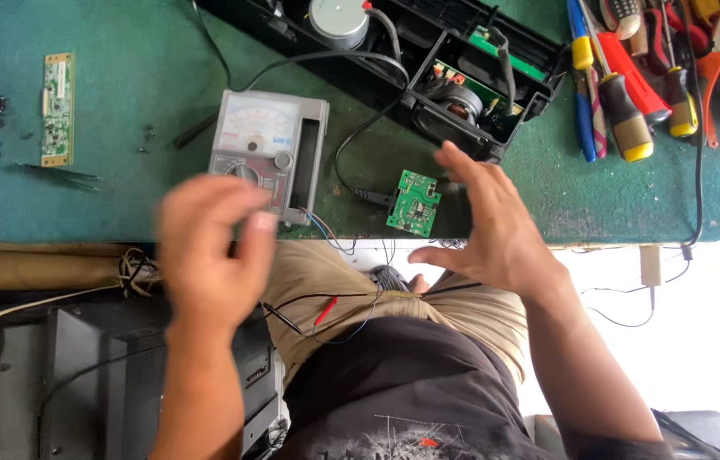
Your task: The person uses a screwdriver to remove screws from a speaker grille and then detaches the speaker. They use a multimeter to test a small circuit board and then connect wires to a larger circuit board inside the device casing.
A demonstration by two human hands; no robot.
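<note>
The left hand [206,247] hovers blurred at the bench edge, fingers loosely curled and holding nothing, just in front of the grey analog multimeter [268,153], whose dial sits within easy reach of the thumb. The right hand [487,226] is spread wide and empty, palm toward the small green circuit board [413,202], which lies flat near the edge with a black cable plugged in. 2 thin probe leads [326,308], 1 red-tipped, drape over the lap. Beyond lie the opened black plastic casing [462,85] on the rough green mat [138,60], and rubber-handled screwdrivers and pliers [658,85].
</note>
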